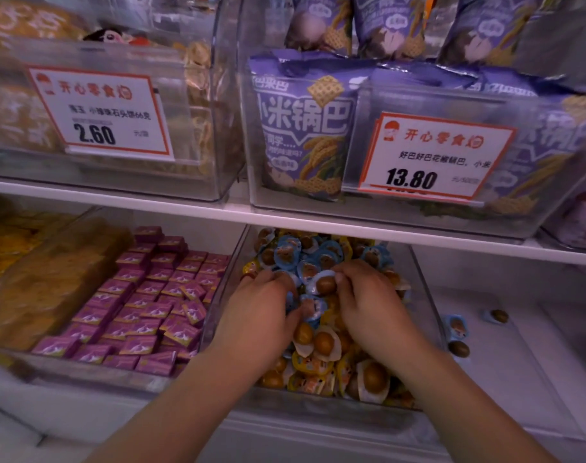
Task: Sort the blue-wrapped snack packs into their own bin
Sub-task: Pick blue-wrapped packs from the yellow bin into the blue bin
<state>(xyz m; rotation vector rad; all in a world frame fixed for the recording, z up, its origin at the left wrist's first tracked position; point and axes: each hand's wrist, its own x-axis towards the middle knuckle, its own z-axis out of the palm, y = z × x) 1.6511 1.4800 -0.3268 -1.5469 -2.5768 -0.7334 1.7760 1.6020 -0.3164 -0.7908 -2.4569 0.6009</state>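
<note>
A clear bin (428, 295) on the lower shelf holds a heap of small egg snack packs, blue-wrapped ones (286, 253) at the back and yellow-wrapped ones (313, 364) toward the front. Both my hands are in this heap. My left hand (261, 315) has its fingers curled round blue-wrapped packs (313, 309). My right hand (368, 302) pinches a blue-rimmed pack with a brown egg (323, 284) at its fingertips. To the right, a nearly bare clear bin (535, 345) holds three blue-wrapped packs (457, 327), one lying far back (497, 316).
A bin of purple square packs (144, 305) stands left of the egg bin, with yellow snacks (34, 272) further left. The white shelf edge (218, 208) runs just above my hands. Upper bins hold purple bags (301, 128) and price cards (428, 155).
</note>
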